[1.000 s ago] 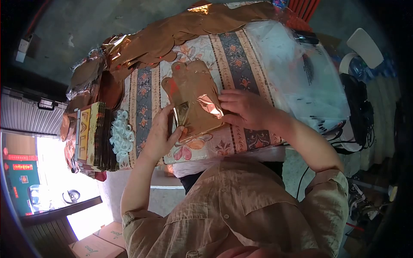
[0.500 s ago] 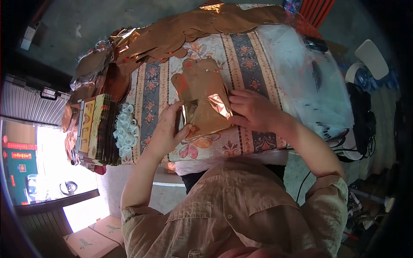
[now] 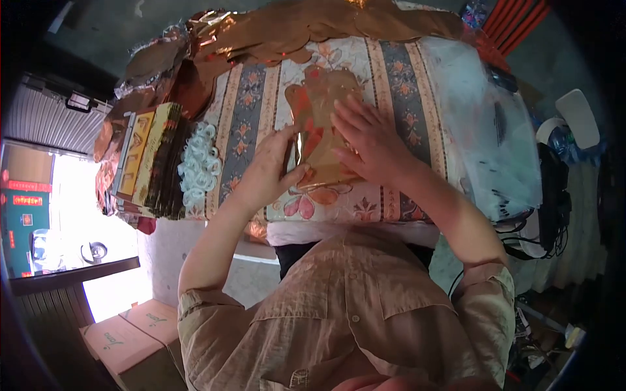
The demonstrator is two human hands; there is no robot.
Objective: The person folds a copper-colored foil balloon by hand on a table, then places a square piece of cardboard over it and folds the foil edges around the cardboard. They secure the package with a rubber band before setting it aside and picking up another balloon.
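Observation:
A flat, shiny gold-brown foil piece (image 3: pixel 319 98), shaped like a deflated foil balloon, lies on the patterned tablecloth (image 3: pixel 405 104) in front of me. My left hand (image 3: pixel 264 166) rests along its left edge, thumb apart from the fingers, the thumb tip near the lower left corner. Over the right side of the foil lies my right hand (image 3: pixel 375 143), fingers spread flat and hiding part of it. Reddish reflections show on the foil's surface.
White curled strips (image 3: pixel 199 163) and a stack of printed packs (image 3: pixel 145 163) sit at the left. More brown foil pieces (image 3: pixel 293 29) cover the far edge. Clear plastic bags (image 3: pixel 486 124) lie at the right. A carton (image 3: pixel 130 332) stands lower left.
My right hand has moved from the foil's right edge up onto its surface, with fingers now spread. The left hand stays at the left edge. The whole view has shifted slightly.

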